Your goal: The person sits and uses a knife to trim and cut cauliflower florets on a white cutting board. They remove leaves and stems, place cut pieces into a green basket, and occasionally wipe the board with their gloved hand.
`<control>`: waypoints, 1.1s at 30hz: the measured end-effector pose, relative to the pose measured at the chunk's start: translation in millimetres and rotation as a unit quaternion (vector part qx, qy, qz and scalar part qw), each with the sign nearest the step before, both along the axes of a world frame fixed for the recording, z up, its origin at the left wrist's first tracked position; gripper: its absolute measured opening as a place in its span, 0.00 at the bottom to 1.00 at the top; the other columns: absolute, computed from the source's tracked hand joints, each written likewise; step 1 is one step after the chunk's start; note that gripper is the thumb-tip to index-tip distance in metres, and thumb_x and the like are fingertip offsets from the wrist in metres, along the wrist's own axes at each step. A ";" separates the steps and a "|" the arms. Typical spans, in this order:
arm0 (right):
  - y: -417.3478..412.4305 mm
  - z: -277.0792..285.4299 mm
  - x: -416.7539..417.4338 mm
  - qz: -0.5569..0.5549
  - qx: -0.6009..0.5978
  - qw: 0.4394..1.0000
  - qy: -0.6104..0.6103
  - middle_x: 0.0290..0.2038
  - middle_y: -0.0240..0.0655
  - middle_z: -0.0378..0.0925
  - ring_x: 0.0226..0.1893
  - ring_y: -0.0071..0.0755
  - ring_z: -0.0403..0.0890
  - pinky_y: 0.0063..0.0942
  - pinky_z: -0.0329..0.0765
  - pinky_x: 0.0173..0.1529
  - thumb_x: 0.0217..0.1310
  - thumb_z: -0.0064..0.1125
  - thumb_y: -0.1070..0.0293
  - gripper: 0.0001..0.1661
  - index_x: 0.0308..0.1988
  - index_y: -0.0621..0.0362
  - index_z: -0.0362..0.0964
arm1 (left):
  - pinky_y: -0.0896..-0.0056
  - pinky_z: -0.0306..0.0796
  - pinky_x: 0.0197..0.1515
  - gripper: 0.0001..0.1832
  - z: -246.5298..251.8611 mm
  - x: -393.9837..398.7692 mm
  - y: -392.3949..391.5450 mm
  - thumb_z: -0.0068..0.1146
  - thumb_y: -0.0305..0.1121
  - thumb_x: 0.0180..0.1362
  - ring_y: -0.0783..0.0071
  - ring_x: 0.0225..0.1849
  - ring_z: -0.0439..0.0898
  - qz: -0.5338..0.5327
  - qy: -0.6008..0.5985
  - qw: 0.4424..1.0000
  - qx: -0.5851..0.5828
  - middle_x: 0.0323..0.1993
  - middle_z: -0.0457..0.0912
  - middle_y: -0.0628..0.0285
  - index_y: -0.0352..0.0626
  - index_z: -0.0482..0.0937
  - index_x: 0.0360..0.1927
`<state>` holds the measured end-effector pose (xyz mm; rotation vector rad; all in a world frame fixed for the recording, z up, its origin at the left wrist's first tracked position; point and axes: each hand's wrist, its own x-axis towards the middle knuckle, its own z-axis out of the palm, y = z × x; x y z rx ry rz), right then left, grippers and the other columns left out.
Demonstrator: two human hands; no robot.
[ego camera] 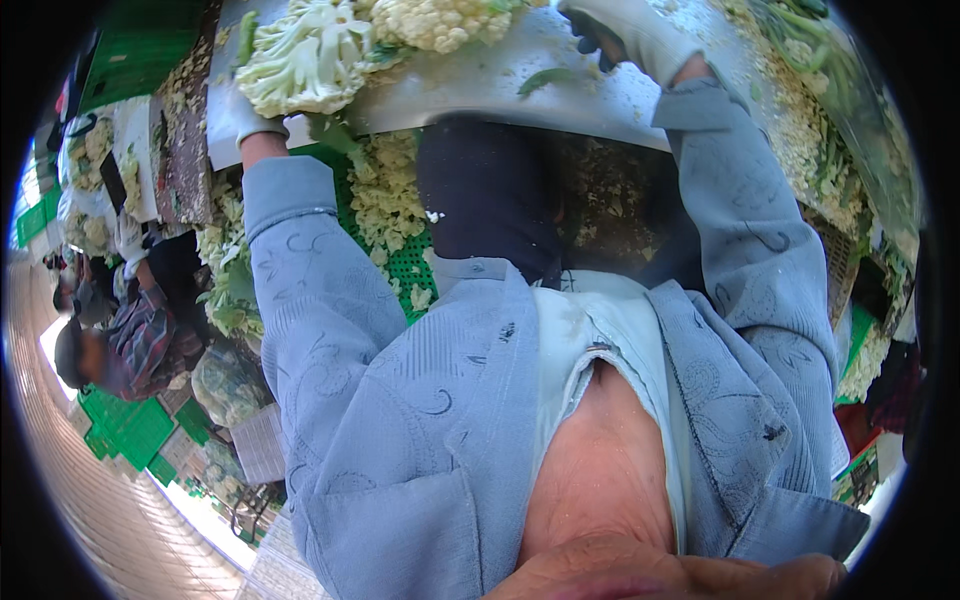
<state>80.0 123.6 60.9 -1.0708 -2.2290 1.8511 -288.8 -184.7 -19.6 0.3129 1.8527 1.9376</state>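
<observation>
My left hand (259,120), in a pale glove, is at the upper left, mostly hidden beneath a cut cauliflower head (304,64) whose pale stems face up. A second cauliflower head (442,22) lies right of it on the metal table (487,82). At the top, right of the middle, my right hand (622,34) wears a white glove with dark fingertips, its fingers bent over the table. Whether it grips anything is hidden. A green leaf piece (546,79) lies on the metal to the left of that hand.
A green crate (412,262) with florets (386,195) stands below the table edge, beside my legs. Florets and trimmings (795,112) heap along the right. At the left, a person in a plaid shirt (142,341) is near more cauliflower; green crates (131,424) and a filled bag (229,382) lie behind.
</observation>
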 end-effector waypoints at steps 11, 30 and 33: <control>-8.5 -13.8 18.6 0.007 0.032 0.999 -0.010 0.35 0.35 0.83 0.19 0.24 0.76 0.25 0.71 0.18 0.60 0.53 0.71 0.48 0.78 0.46 0.49 | 0.57 0.75 0.61 0.22 85.1 122.3 27.3 0.56 0.40 0.72 0.58 0.56 0.81 0.131 0.398 0.903 -0.095 0.56 0.82 0.48 0.37 0.77 0.62; 145.3 -107.4 191.9 -0.284 0.206 0.936 -0.032 0.37 0.34 0.83 0.18 0.24 0.76 0.26 0.72 0.21 0.56 0.71 0.63 0.44 0.71 0.51 0.67 | 0.45 0.53 0.75 0.40 7.9 264.1 173.1 0.71 0.41 0.50 0.47 0.74 0.64 -0.300 0.621 0.693 -0.208 0.71 0.68 0.52 0.60 0.71 0.71; 146.9 -118.4 210.4 -0.281 0.174 0.943 -0.036 0.32 0.33 0.81 0.13 0.24 0.70 0.27 0.65 0.16 0.56 0.71 0.59 0.43 0.69 0.53 0.68 | 0.47 0.61 0.72 0.39 16.6 267.1 167.5 0.71 0.41 0.52 0.48 0.71 0.68 -0.227 0.614 0.733 -0.187 0.69 0.70 0.50 0.59 0.71 0.70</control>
